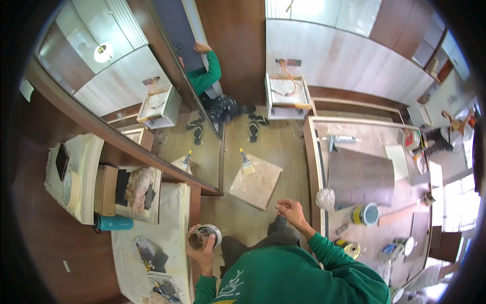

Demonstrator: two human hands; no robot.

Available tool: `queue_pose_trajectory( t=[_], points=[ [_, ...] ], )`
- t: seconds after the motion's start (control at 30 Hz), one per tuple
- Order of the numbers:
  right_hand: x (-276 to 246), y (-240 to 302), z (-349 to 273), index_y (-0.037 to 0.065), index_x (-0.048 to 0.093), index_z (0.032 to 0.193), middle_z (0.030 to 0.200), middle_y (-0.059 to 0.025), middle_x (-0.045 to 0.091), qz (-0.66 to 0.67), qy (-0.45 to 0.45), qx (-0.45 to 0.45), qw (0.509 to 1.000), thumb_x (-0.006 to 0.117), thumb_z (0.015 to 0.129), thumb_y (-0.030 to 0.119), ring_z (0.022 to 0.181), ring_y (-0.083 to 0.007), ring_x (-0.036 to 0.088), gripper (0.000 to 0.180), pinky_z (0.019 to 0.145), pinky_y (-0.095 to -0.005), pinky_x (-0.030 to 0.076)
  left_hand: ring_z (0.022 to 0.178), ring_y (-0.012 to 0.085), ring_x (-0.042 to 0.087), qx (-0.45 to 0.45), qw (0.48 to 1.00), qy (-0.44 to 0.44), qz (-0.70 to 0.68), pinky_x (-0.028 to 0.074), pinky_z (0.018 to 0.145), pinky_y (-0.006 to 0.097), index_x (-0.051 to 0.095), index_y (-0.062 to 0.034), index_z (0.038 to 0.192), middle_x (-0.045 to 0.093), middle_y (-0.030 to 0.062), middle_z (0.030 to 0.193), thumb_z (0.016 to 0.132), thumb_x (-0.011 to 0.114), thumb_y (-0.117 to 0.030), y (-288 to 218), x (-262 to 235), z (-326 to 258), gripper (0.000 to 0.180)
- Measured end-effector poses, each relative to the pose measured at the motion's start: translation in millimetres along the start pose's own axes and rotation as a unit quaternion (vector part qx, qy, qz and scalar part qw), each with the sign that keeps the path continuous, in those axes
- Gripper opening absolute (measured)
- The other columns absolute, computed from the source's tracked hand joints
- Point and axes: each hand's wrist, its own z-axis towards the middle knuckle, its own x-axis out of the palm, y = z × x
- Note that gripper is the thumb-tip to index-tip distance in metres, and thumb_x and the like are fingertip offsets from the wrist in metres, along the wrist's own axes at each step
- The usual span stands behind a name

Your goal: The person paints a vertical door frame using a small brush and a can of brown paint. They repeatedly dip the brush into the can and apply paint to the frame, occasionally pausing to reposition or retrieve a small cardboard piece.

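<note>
Low in front of my body, my left hand (202, 257) is wrapped round a small open tin (216, 234) with dark contents. My right hand (290, 212) is raised to the right of it, its fingers closed in a pinch; anything between them is too small to make out. Beyond both hands, a square pale board (256, 183) lies on the floor. A flat paintbrush (247, 163) with a yellow-tipped handle rests on its far edge. Neither hand touches the board or the brush.
At left, a cloth-covered surface (124, 253) holds a teal bottle (115, 223) and tools. A framed bed base (316, 167) at right carries a caulking gun (341, 140) and a paint can (365, 214). Another person's green sleeve (206, 76) shows beyond the mirror (174, 147).
</note>
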Motion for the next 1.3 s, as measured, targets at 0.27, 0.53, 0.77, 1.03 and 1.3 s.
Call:
queue_pose_trajectory(
  t=[0.27, 0.53, 0.77, 1.03, 1.3],
  points=[
    [-30, 173, 68, 0.001, 0.069, 0.139, 0.103, -0.0079, 0.077, 0.016, 0.236, -0.191, 0.953, 0.086, 0.091, 0.024, 0.089, -0.0144, 0.070, 0.056, 0.084, -0.0314, 0.057, 0.106, 0.0184, 0.071, 0.036, 0.999, 0.028, 0.012, 0.058, 0.093, 0.033, 0.070, -0.0013, 0.123, 0.074, 0.0094, 0.117, 0.073, 0.094, -0.004, -33, 128, 41, 0.056],
    [12, 288, 161, 0.011, 0.052, 0.160, 0.121, -0.0066, 0.062, -0.052, 0.346, -0.445, 0.824, 0.102, 0.071, 0.038, 0.091, -0.0170, 0.060, 0.105, 0.084, -0.0320, 0.053, 0.101, 0.0214, 0.068, 0.041, 0.998, 0.051, 0.006, 0.057, 0.089, 0.037, 0.067, 0.0001, 0.124, 0.073, 0.0108, 0.114, 0.080, 0.093, -0.004, 25, 200, 160, 0.051],
    [35, 470, 169, 0.008, 0.077, 0.132, 0.096, -0.0080, 0.064, 0.027, 0.307, -0.519, 0.797, 0.096, 0.077, 0.032, 0.077, -0.0175, 0.050, 0.063, 0.067, -0.0352, 0.045, 0.100, 0.0204, 0.069, 0.049, 0.998, 0.023, -0.038, 0.057, 0.089, 0.038, 0.074, -0.0067, 0.116, 0.074, 0.0086, 0.110, 0.076, 0.097, -0.009, -77, 213, 292, 0.045],
    [15, 596, 150, 0.002, 0.082, 0.112, 0.085, -0.0080, 0.071, -0.052, 0.310, -0.488, 0.814, 0.086, 0.089, 0.020, 0.068, -0.0166, 0.061, 0.030, 0.063, -0.0317, 0.048, 0.099, 0.0207, 0.069, 0.036, 0.999, -0.014, 0.023, 0.057, 0.089, 0.038, 0.074, -0.0073, 0.115, 0.074, 0.0089, 0.109, 0.076, 0.097, -0.011, -215, 185, 331, 0.046],
    [-6, 660, 125, 0.001, 0.080, 0.115, 0.093, -0.0115, 0.074, -0.036, 0.369, -0.450, 0.813, 0.080, 0.095, 0.017, 0.074, -0.0192, 0.069, 0.026, 0.068, -0.0329, 0.053, 0.098, 0.0210, 0.070, 0.038, 0.994, -0.085, 0.057, 0.057, 0.088, 0.038, 0.074, -0.0079, 0.115, 0.074, 0.0091, 0.108, 0.075, 0.098, -0.013, -295, 175, 319, 0.047]
  ],
)
